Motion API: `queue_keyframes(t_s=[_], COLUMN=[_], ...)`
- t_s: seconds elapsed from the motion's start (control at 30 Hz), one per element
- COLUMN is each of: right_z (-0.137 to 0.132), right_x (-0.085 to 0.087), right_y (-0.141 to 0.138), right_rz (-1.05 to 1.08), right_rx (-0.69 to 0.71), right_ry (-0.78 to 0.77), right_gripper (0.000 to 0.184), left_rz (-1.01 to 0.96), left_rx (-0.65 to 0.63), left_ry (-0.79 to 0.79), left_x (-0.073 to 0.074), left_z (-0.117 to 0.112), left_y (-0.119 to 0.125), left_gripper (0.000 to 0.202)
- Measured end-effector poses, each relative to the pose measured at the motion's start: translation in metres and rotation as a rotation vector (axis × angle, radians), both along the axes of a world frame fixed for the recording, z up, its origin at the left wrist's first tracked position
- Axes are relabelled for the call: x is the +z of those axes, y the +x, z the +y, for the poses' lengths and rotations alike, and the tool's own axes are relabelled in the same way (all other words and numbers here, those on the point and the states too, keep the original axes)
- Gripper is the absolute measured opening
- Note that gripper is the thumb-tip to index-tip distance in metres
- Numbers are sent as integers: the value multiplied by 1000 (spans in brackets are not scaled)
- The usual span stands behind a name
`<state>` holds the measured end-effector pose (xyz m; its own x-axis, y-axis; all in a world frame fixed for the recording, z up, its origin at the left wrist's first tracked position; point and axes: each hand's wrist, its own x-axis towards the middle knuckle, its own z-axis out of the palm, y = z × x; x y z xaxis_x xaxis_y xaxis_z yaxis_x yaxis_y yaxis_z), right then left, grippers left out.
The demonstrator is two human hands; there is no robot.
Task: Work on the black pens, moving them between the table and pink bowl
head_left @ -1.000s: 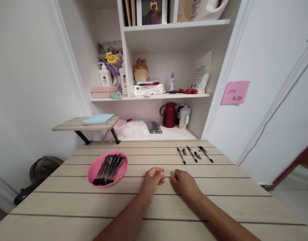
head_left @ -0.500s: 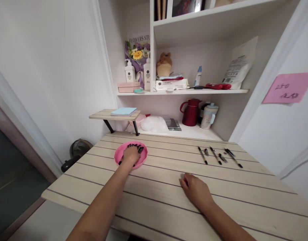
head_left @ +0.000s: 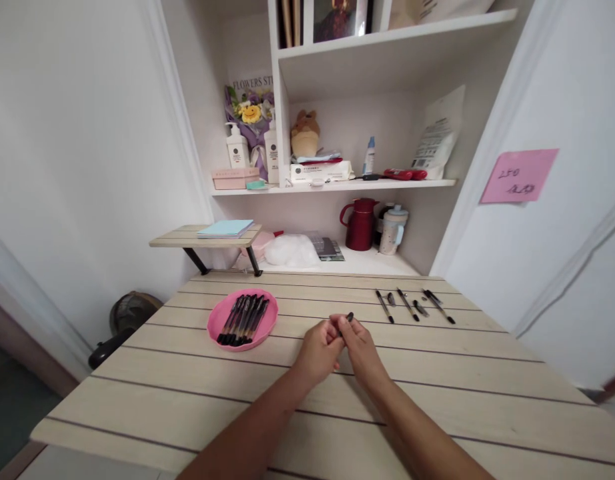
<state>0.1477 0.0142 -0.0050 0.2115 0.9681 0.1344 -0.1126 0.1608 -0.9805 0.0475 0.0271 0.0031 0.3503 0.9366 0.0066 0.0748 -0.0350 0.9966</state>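
Over the middle of the table, my left hand (head_left: 317, 348) and my right hand (head_left: 358, 343) meet, both closed around one pen (head_left: 350, 317). Only its black end sticks out past my right fingers; most of it is hidden. To the left, a pink dish (head_left: 213, 321) holds several black-capped pens (head_left: 245, 320) lying side by side. Right of my hands, an uncapped pen (head_left: 385, 307) lies on the table near a loose dark cap (head_left: 390, 299). Two more pens lie farther right, with small dark pieces beside them.
A low stand (head_left: 175, 237) bearing blue paper (head_left: 226, 229) rises at the table's back left. Behind the table are shelves (head_left: 387, 187) with a red jug (head_left: 360, 225), a pale cup (head_left: 393, 232) and a white plastic bag (head_left: 292, 251). A pink note (head_left: 520, 175) hangs on the right wall.
My left hand has left the pink dish and come right to my right hand, bringing a pen. My right hand has moved from resting on the table to closing on that pen.
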Motion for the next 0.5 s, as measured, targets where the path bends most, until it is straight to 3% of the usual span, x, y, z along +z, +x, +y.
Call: queue_keyframes(t_s=[0.13, 0.2, 0.37, 0.5], right_z=[-3, -2, 9, 16], right_x=[-10, -14, -13, -13], right_y=[-13, -11, 12, 33], right_rz=[246, 313, 487, 531], right_rx=[30, 47, -129, -63], right_ry=[-234, -280, -138, -100], right_gripper=[43, 42, 35, 32], left_rz=[-127, -159, -200, -244], left_rx=[-41, -67, -164, -211], left_ry=[-235, -301, -411, -433], left_x=[-20, -26, -35, -38], left_z=[-9, -10, -14, -16], left_y=[17, 17, 14, 15], left_gripper=[29, 30, 30, 35])
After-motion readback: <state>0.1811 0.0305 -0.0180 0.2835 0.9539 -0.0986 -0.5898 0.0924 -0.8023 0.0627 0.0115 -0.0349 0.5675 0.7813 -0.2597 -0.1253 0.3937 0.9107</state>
